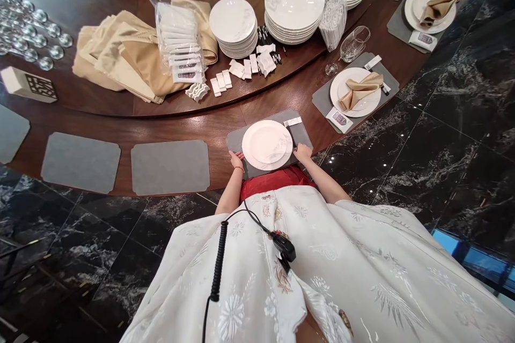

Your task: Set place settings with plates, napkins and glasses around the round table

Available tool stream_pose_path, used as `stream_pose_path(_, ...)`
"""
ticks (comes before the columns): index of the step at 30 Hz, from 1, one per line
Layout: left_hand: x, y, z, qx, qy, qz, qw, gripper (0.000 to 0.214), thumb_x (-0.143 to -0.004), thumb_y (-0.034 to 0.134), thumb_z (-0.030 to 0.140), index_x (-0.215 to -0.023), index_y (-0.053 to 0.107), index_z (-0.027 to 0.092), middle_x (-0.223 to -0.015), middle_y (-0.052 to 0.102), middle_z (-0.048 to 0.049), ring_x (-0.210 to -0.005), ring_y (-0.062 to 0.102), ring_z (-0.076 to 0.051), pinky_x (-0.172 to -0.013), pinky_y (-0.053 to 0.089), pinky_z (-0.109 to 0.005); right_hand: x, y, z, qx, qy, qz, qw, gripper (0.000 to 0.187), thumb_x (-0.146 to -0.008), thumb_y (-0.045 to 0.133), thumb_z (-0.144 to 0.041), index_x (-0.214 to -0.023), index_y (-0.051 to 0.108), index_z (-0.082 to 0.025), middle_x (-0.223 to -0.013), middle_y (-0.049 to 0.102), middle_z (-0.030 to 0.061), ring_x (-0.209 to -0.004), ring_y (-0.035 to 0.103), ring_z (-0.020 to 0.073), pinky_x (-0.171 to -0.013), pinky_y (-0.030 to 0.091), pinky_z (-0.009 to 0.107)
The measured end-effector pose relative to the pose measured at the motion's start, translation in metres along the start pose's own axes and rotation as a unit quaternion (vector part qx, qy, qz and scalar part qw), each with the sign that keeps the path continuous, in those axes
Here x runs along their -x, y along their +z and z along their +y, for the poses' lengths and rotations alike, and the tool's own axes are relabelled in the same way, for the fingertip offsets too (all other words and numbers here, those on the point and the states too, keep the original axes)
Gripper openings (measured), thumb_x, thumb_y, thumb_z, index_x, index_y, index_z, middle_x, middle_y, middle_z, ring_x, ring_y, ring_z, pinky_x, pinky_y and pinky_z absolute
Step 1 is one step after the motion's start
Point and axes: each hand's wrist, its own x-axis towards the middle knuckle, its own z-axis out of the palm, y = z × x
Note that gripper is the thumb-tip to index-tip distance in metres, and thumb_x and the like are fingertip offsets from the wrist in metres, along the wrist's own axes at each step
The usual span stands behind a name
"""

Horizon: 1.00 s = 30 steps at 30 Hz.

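Observation:
In front of me a grey placemat (302, 134) lies at the table's edge, with a small white plate (267, 141) resting on a larger white plate (246, 156). My left hand (236, 159) is at the left rim of the larger plate, fingers stretched out, holding nothing that I can see. On the other side, my right hand (303, 152) has its fingers closed at the lower end of black chopsticks (291, 135). The chopsticks' upper end lies on a white rest (294, 121) at the right of the plates.
Stacked plates (233, 21), beige napkins (120, 59), bagged white packets (179, 37), white rests (221, 82) and more chopsticks stand on the raised turntable. Set places with a folded napkin (361, 90) and a glass (354, 45) are at right; bare placemats (170, 167) at left.

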Motion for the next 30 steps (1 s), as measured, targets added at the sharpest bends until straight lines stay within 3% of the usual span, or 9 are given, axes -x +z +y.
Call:
stream_pose_path(8, 0.008, -0.003, 0.005, -0.007, -0.003, -0.001, 1.0, 0.072, -0.103, 0.021, 0.063, -0.096, 0.069, 0.009, -0.093, 0.072, -0.0179, -0.085, 0.072, -0.022, -0.088, 0.056, -0.036, 0.005, -0.003, 0.005, 0.003, -0.014, -0.01, 1.0, 0.03, -0.093, 0.058, -0.025, -0.119, 0.067, -0.014, -0.118, 0.071, 0.018, -0.11, 0.068, 0.0275, -0.091, 0.051, 0.034)
stream_pose_path(13, 0.009, -0.004, 0.005, -0.006, -0.011, 0.006, 1.0, 0.071, -0.103, 0.023, 0.063, -0.097, 0.069, 0.009, -0.095, 0.072, -0.0187, -0.088, 0.073, -0.022, -0.089, 0.056, -0.037, -0.014, -0.02, 0.012, 0.017, -0.006, -0.071, 0.997, 0.037, -0.087, 0.071, -0.037, -0.117, 0.068, -0.016, -0.121, 0.069, 0.0168, -0.114, 0.066, 0.0292, -0.091, 0.053, 0.036)
stream_pose_path(17, 0.005, -0.004, 0.002, -0.002, -0.014, 0.005, 1.0, 0.064, -0.102, 0.031, 0.061, -0.098, 0.069, 0.01, -0.095, 0.071, -0.0185, -0.088, 0.072, -0.022, -0.088, 0.056, -0.037, -0.05, -0.05, 0.013, 0.029, -0.01, -0.007, 0.999, 0.04, -0.094, 0.063, -0.029, -0.13, 0.06, -0.014, -0.126, 0.064, 0.0201, -0.115, 0.064, 0.0279, -0.094, 0.051, 0.036)
stream_pose_path(20, 0.004, -0.007, -0.004, -0.036, 0.024, -0.024, 0.999, 0.044, -0.096, 0.053, 0.052, -0.09, 0.07, 0.012, -0.089, 0.071, -0.0144, -0.085, 0.069, -0.02, -0.087, 0.055, -0.034, -0.079, -0.072, 0.009, 0.041, -0.056, 0.049, 0.996, 0.05, -0.096, 0.057, -0.02, -0.145, 0.047, -0.017, -0.135, 0.056, 0.0199, -0.114, 0.063, 0.0263, -0.094, 0.05, 0.035)
stream_pose_path(22, 0.003, -0.01, -0.008, -0.099, 0.07, -0.058, 0.991, 0.027, -0.085, 0.068, 0.041, -0.083, 0.07, 0.014, -0.081, 0.069, -0.0092, -0.08, 0.066, -0.018, -0.085, 0.054, -0.032, -0.096, -0.082, 0.006, 0.056, -0.098, 0.05, 0.992, 0.057, -0.095, 0.058, -0.016, -0.15, 0.043, -0.022, -0.138, 0.054, 0.0175, -0.112, 0.063, 0.0254, -0.093, 0.049, 0.033)
stream_pose_path(25, 0.004, -0.015, -0.012, -0.167, 0.108, -0.086, 0.976, 0.016, -0.071, 0.076, 0.027, -0.082, 0.071, 0.015, -0.069, 0.064, -0.0021, -0.072, 0.061, -0.017, -0.08, 0.053, -0.031, -0.112, -0.089, 0.001, 0.086, -0.144, 0.034, 0.985, 0.056, -0.092, 0.064, -0.017, -0.146, 0.05, -0.024, -0.133, 0.058, 0.0141, -0.109, 0.063, 0.0248, -0.092, 0.049, 0.032)
stream_pose_path(30, 0.008, -0.016, -0.012, -0.156, 0.096, -0.071, 0.981, 0.012, -0.07, 0.073, 0.019, -0.08, 0.071, 0.015, -0.064, 0.06, -0.0009, -0.068, 0.058, -0.016, -0.077, 0.051, -0.03, -0.121, -0.091, -0.002, 0.118, -0.159, 0.04, 0.979, 0.03, -0.097, 0.058, -0.02, -0.125, 0.068, -0.021, -0.123, 0.066, 0.0128, -0.106, 0.065, 0.0244, -0.09, 0.048, 0.032)
